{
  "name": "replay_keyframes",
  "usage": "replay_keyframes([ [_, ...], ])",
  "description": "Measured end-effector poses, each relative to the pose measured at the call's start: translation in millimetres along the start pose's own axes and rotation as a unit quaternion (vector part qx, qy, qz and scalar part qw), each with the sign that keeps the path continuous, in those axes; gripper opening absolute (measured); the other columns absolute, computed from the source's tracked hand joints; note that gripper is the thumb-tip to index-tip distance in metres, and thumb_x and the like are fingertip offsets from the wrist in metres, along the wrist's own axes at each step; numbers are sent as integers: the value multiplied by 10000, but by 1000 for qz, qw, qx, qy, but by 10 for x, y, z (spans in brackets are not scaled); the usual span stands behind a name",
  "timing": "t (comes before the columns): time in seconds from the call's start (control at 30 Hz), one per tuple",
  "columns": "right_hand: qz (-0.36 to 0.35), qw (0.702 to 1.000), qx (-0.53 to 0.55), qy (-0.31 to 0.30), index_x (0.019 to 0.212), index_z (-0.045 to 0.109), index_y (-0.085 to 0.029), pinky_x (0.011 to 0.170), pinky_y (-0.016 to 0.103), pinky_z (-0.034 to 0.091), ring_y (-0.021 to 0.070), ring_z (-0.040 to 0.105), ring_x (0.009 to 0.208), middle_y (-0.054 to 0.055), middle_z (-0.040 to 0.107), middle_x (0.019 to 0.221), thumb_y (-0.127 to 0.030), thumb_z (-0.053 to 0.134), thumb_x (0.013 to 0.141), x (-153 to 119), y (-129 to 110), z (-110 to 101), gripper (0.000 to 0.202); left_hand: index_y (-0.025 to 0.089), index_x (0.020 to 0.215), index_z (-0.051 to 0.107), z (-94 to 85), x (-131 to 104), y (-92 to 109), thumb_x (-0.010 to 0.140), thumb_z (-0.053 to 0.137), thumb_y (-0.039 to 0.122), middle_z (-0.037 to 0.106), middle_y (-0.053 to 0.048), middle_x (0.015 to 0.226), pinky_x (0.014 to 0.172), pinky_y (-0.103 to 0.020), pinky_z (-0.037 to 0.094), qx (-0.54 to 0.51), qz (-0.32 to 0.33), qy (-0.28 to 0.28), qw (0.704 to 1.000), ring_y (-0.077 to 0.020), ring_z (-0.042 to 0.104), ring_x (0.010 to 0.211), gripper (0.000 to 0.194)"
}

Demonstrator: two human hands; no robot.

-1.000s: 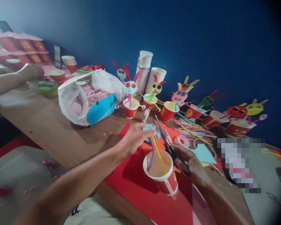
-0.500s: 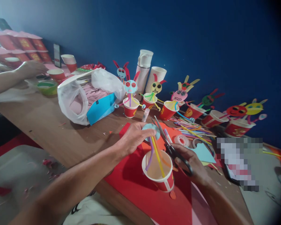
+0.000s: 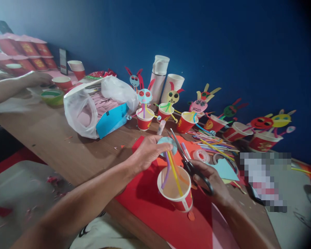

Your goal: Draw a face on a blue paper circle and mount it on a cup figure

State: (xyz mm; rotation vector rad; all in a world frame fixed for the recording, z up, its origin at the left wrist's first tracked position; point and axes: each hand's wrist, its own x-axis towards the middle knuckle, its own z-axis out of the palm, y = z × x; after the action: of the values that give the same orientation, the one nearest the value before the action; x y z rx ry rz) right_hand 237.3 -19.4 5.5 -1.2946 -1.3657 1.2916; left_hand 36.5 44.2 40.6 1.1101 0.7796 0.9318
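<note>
Head view: scissors diagonally forward-left

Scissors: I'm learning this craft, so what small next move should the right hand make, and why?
Perhaps ease the scissors to the blue disc for a small snip: the right hand holds them close by its edge, while the left hand pinches it.

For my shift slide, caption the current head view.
Left hand pinches a blue disc, straws running down into a cup; right hand holds scissors.
</note>
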Motion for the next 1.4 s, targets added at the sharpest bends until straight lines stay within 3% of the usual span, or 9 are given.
replay_keyframes([
  [0.23,11,1000,13,14,870,671,-174,427,223,421,108,487,461,0,586,560,-520,751,567,-3,-38,22,467,104,624,656,3,-3,6,667,660,237,611,-17,612,590,-216,362,-9,3,-3,1000,-88,501,581,140],
  [0.47,21,1000,18,3,921,666,-170,430,227,422,105,475,461,4,581,581,-526,740,583,-19,-5,11,496,103,631,649,3,-4,3,659,650,235,617,-22,617,579,-226,369,-4,2,0,1000,-97,512,573,135],
  [0.67,17,995,59,-77,1087,610,-261,558,268,490,180,593,644,37,636,754,-548,697,631,-46,73,-63,546,108,696,687,-2,3,-3,670,632,208,645,-24,646,618,-216,381,4,6,-6,1000,-98,537,617,117],
  [0.8,8,996,38,-77,1087,607,-257,661,323,511,243,623,799,63,652,837,-565,696,617,-37,78,-81,569,108,722,693,4,7,-9,667,621,207,654,-33,664,607,-224,382,11,4,-5,1000,-108,543,619,134],
  [1.0,2,998,10,-59,1050,612,-242,590,328,505,219,606,644,40,604,665,-608,663,623,-28,29,-38,565,96,645,661,28,-6,0,647,637,212,618,-25,613,568,-225,360,16,-14,7,1000,-95,504,565,118],
  [1.4,8,999,34,-40,969,618,-238,469,265,446,153,528,510,11,583,621,-599,711,573,-30,-96,33,544,95,642,659,34,-10,2,671,611,222,587,-15,601,555,-232,335,46,-17,-4,999,-88,467,552,139],
])
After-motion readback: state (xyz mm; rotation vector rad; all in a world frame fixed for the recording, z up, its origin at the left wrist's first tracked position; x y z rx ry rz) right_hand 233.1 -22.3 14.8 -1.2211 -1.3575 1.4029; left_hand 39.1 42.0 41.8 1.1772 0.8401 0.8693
